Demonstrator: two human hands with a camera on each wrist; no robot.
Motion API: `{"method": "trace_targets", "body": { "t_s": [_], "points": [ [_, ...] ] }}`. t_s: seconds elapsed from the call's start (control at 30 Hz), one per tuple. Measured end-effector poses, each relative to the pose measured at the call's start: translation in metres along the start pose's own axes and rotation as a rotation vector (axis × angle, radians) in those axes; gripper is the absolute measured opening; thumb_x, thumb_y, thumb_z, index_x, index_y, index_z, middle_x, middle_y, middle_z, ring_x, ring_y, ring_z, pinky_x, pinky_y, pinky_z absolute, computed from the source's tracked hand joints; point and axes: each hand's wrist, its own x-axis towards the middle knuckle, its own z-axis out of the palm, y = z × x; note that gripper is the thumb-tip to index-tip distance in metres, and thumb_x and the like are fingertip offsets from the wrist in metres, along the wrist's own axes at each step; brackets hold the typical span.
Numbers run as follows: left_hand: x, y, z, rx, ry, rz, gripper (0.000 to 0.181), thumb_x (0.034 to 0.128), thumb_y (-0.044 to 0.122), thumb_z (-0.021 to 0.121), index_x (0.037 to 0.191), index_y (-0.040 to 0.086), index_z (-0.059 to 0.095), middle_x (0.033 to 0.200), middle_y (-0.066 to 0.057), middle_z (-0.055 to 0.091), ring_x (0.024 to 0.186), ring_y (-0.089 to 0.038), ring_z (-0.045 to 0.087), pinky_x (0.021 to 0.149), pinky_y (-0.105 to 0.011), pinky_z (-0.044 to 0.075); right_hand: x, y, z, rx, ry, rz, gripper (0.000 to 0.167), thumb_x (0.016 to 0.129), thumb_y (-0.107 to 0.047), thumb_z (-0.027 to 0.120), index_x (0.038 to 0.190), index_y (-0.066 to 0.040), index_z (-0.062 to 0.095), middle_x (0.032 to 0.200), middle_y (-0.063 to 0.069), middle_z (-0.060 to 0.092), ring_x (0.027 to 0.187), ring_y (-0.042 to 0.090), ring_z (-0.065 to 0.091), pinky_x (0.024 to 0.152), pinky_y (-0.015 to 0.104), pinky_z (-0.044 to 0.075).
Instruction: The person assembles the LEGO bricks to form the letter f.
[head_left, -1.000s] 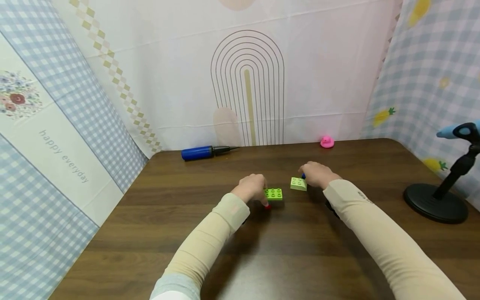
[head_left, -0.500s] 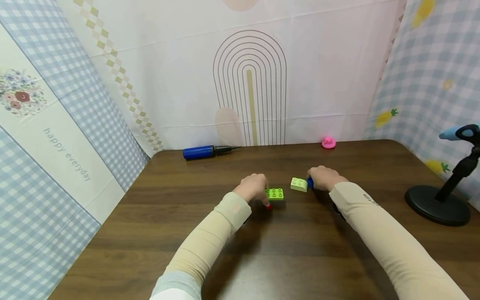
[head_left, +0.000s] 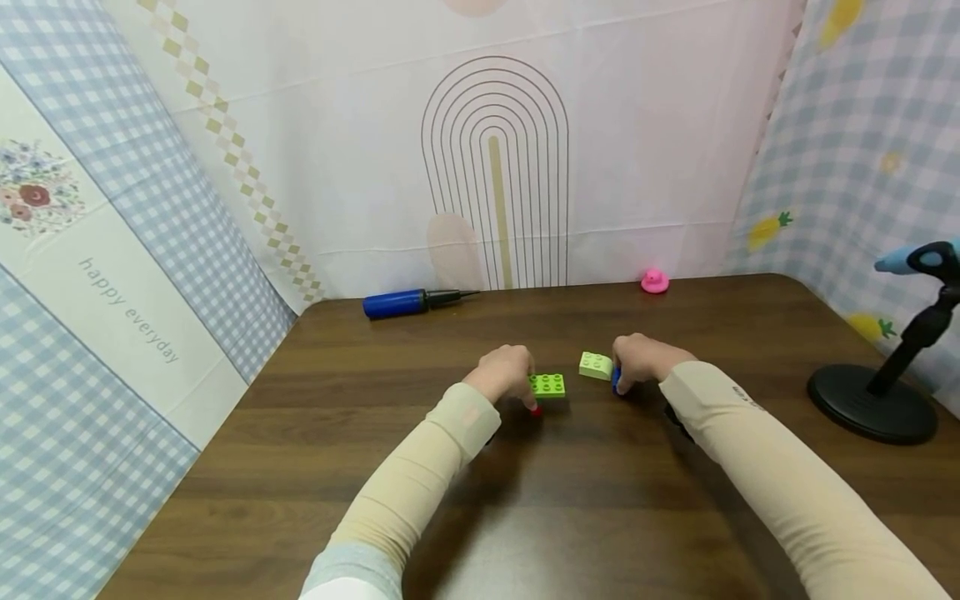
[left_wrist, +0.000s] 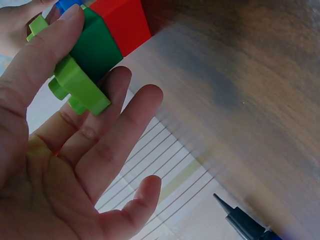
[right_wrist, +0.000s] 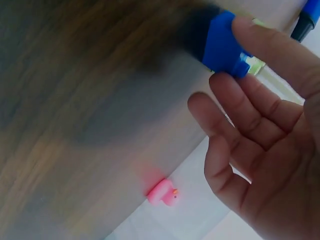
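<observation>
In the head view my left hand (head_left: 504, 375) grips a stack of toy building bricks just left of the table's middle. The left wrist view shows its layers: a lime green brick (left_wrist: 80, 85) with studs, a dark green brick (left_wrist: 98, 46) and a red brick (left_wrist: 123, 25). My thumb presses the stack from one side, with fingers on the other. My right hand (head_left: 643, 358) pinches a blue brick (right_wrist: 222, 44) between thumb and fingers; its studs face the palm side in the right wrist view. Between the hands, close to the blue brick, lies a pale green brick (head_left: 596, 365) with a curved side.
A blue hand pump (head_left: 397, 304) lies at the table's back left. A pink toy duck (head_left: 654, 282) sits at the back edge. On the right stands a black round-based stand (head_left: 872, 404). Patterned cloth (head_left: 360, 150) hangs behind the brown wooden table (head_left: 300, 483).
My right hand has shifted right and a little nearer with the blue brick, which now shows more and is turned. The left hand and its stack have stayed in place.
</observation>
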Motion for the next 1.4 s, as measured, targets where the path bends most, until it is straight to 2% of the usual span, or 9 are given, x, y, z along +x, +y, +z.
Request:
{"method": "trace_targets", "body": {
  "t_s": [0.27,0.77,0.93,1.2,1.4],
  "points": [
    [-0.002,0.0,-0.001,-0.004,-0.001,0.01,0.03,0.0555,0.025,0.082,0.072,0.014,0.06,0.07,0.004,0.055,0.065,-0.013,0.049,0.053,-0.029,0.039,-0.002,-0.008,0.005,0.094,-0.018,-0.016,0.022,0.065,-0.012,0.075,0.076,-0.002,0.059,0.073,0.005,0.053,0.065,0.018,0.047,0.054,0.028,0.04],
    [-0.001,-0.001,0.0,-0.017,-0.008,0.002,0.03,0.0564,0.024,0.082,0.074,0.013,0.061,0.071,0.004,0.055,0.065,-0.014,0.049,0.054,-0.029,0.039,-0.001,-0.022,0.008,0.05,-0.031,-0.113,0.027,0.064,-0.018,0.076,0.077,-0.003,0.058,0.07,0.002,0.054,0.064,0.016,0.048,0.055,0.027,0.041],
    [0.0,-0.001,0.0,-0.016,-0.009,0.006,0.031,0.0564,0.025,0.082,0.076,0.013,0.062,0.072,0.004,0.055,0.066,-0.013,0.049,0.055,-0.029,0.039,-0.002,-0.028,0.004,0.053,0.006,-0.17,0.023,0.066,-0.018,0.074,0.077,-0.003,0.06,0.07,0.001,0.055,0.063,0.015,0.049,0.055,0.027,0.041],
    [0.0,-0.001,0.0,-0.011,-0.006,-0.001,0.031,0.0557,0.025,0.082,0.077,0.013,0.062,0.072,0.004,0.055,0.066,-0.014,0.05,0.054,-0.029,0.04,-0.004,-0.036,-0.006,0.08,0.05,-0.172,0.024,0.07,-0.018,0.071,0.086,-0.004,0.059,0.076,0.002,0.056,0.067,0.014,0.052,0.059,0.028,0.044],
    [0.001,-0.001,0.0,-0.02,-0.008,-0.011,0.032,0.0545,0.026,0.083,0.075,0.014,0.062,0.071,0.004,0.055,0.065,-0.014,0.05,0.054,-0.03,0.04,-0.005,-0.046,-0.012,0.099,0.094,-0.214,0.02,0.073,-0.016,0.068,0.087,-0.005,0.06,0.078,0.001,0.056,0.064,0.014,0.051,0.056,0.026,0.044]
  ]
}}
